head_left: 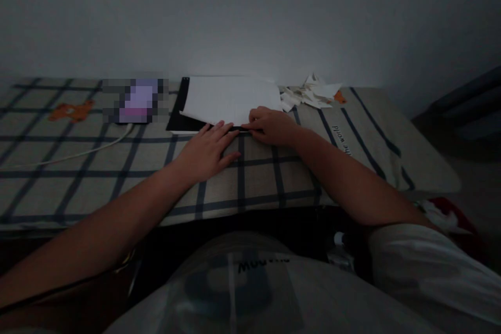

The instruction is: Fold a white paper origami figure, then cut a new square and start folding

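paper: white sheet on a black board on my checked bed cover, long axis running left-right, near corner pointing at me
left hand: flat, loose, fingertips at the sheet's near edge
right hand: curled, pinching that edge
scraps: just right of it

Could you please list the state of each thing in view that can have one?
White paper: lying partly folded on a black board.
Left hand: flat, open, beside the paper's edge.
Right hand: curled, pressing the paper's edge.
Paper scraps: piled loosely.
White cable: lying slack.
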Demonstrator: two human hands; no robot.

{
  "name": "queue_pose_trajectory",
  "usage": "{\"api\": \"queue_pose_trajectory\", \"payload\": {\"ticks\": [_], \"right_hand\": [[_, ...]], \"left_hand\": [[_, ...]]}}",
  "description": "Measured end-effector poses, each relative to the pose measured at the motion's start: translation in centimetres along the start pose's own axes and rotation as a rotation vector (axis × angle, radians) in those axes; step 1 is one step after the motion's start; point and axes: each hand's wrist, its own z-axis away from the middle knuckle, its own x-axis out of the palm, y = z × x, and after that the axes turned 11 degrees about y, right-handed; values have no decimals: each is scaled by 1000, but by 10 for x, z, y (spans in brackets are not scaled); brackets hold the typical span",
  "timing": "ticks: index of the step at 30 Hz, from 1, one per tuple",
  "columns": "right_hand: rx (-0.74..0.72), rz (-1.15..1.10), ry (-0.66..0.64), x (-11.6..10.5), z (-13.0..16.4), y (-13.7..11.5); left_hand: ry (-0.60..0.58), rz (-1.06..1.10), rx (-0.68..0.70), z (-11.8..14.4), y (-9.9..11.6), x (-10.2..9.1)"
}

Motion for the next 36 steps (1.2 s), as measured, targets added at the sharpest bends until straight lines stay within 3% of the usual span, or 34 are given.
{"api": "queue_pose_trajectory", "payload": {"ticks": [27, 36], "right_hand": [[23, -16, 14, 0, 0, -1], [12, -4, -14, -1, 0, 1]], "left_hand": [[43, -41, -71, 5, 10, -2], [-34, -17, -78, 5, 3, -1]]}}
